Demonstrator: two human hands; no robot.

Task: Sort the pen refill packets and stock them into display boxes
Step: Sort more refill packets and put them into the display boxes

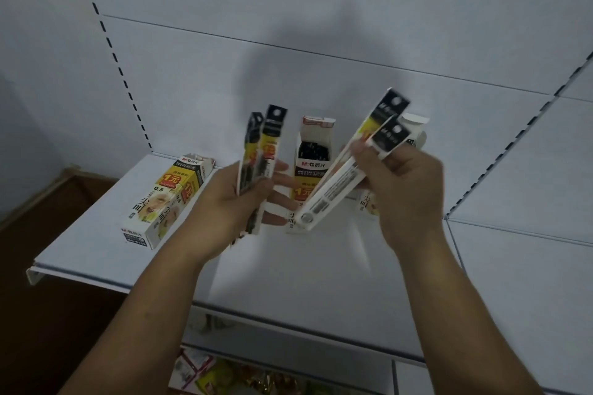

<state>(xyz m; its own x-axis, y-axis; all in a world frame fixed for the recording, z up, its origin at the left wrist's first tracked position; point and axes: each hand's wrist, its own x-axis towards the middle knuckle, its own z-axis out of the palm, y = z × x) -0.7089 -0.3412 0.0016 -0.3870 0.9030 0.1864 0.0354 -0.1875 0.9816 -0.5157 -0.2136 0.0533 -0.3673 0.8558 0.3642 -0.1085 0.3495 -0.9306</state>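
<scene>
The grip of the left hand (234,202) was curled round two refill packets (260,151), left of the open display box (313,154). The right hand (404,183) pinched two tilted packets (340,176) before that box

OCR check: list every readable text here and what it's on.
"M&G 晨光": lying box
"1元": lying box
"0.5": lying box
"尖叫": lying box
"M&G 晨光": open standing box
"1元": open standing box
Left-hand packets, right-hand packets: too blurred.
Boxes' fine print: too small.
</scene>
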